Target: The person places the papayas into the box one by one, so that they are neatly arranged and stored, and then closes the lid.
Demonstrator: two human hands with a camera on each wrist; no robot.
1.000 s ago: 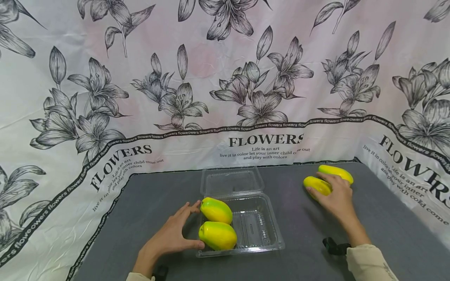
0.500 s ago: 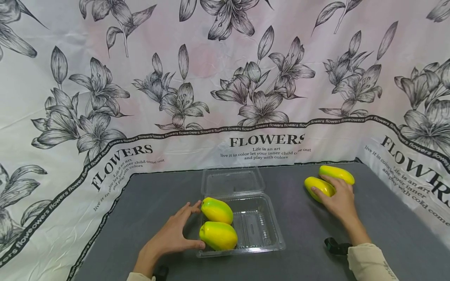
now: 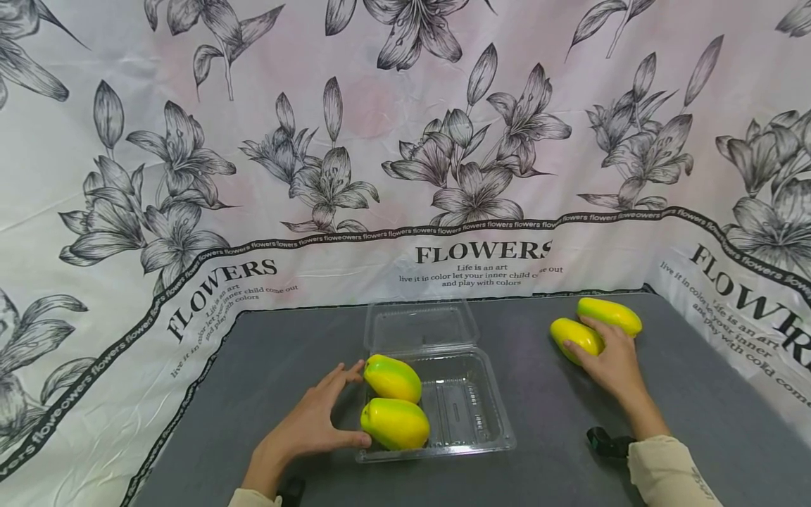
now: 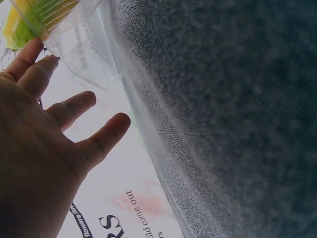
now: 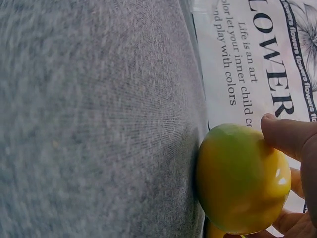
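Two yellow-green mangoes, a rear one (image 3: 394, 379) and a front one (image 3: 395, 424), lie side by side in the left half of a clear plastic clamshell box (image 3: 500, 422). At the box's left side is my left hand (image 3: 310, 421), thumb and fingers spread, fingertips right at the box edge and mangoes. The left wrist view shows these fingers (image 4: 74, 106) extended and apart. On the right, my right hand (image 3: 613, 362) holds another mango (image 3: 573, 336) between thumb and fingers, low at the table. That mango (image 5: 240, 181) fills the lower right wrist view. Close behind it lies one more mango (image 3: 611, 315).
The box's lid (image 3: 421, 327) is folded back, flat behind it. Everything stands on a dark grey table (image 3: 285, 352). A white curtain (image 3: 355, 271) with printed flowers and lettering hangs along the back and sides. Each wrist wears a black camera strap (image 3: 608, 443).
My right hand has slid slightly rightward along the mango, uncovering more of its near end. The left hand and the boxed mangoes stay put; the whole view shifts a little.
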